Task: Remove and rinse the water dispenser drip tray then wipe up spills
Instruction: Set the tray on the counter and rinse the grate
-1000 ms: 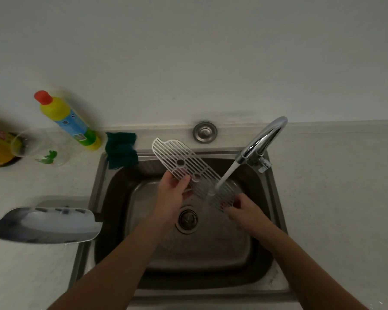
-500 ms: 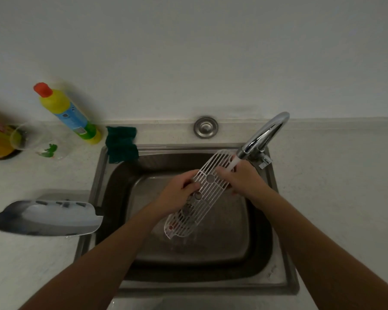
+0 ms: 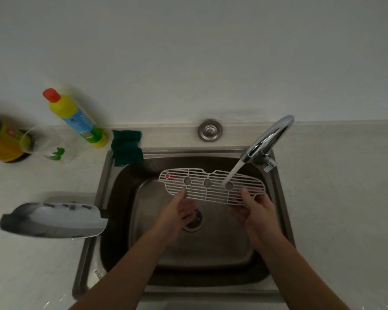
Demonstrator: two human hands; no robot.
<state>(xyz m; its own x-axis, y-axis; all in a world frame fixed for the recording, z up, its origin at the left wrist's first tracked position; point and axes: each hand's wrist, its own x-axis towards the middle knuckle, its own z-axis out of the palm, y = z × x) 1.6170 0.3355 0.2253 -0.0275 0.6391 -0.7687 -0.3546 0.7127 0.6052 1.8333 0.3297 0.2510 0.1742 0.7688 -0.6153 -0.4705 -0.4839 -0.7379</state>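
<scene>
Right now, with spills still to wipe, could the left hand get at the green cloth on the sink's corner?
Probably yes: the green cloth lies uncovered, nothing between, but the left hand is holding the grille.

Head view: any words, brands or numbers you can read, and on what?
None can be read.
Yellow bottle, blue label: print too small and blurred.
Yellow container at far left, red label: blurred.
Clear cup: a green mark, no letters legible.
Sink rim: a small stamp, too small.
White grille: only a red spot, no text.
</scene>
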